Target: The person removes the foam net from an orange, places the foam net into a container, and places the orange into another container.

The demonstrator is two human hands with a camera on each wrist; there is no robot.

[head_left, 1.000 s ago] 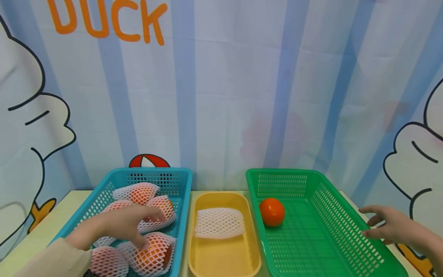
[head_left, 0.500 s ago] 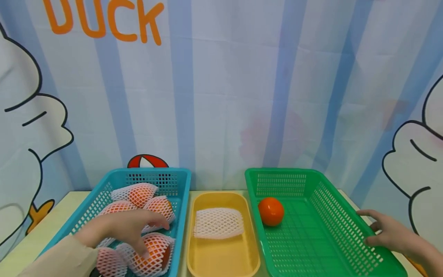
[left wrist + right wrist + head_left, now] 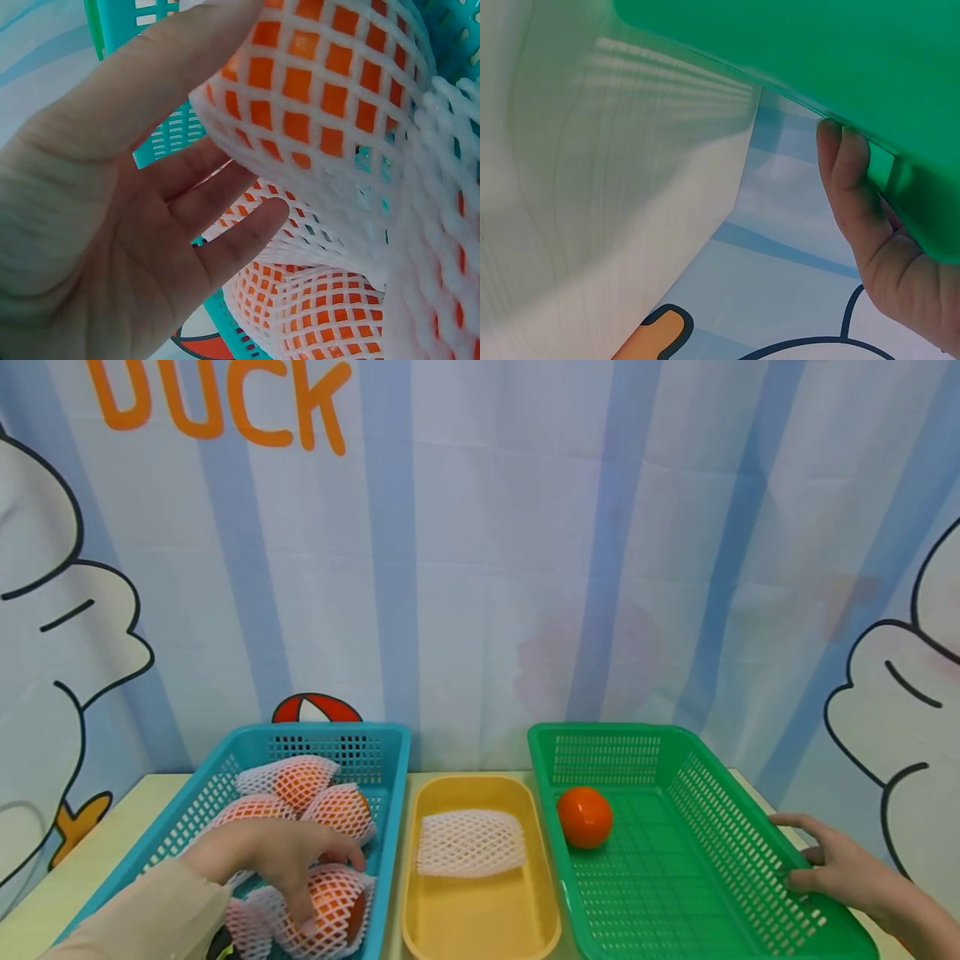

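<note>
Sinking lower, the left hand now straddles a white-netted round orange fruit in the blue plastic basket, which seems graspable, pinch unclear; the right hand pinches the green plastic basket

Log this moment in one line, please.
left grip: over netted fruit in blue basket; right grip: holding green basket; bare fruit: in green basket; loose net: in yellow tray

The left hand curves round a netted fruit in the blue basket. The right hand holds the green basket, an orange fruit inside. A net lies in the yellow tray between both baskets.
</note>
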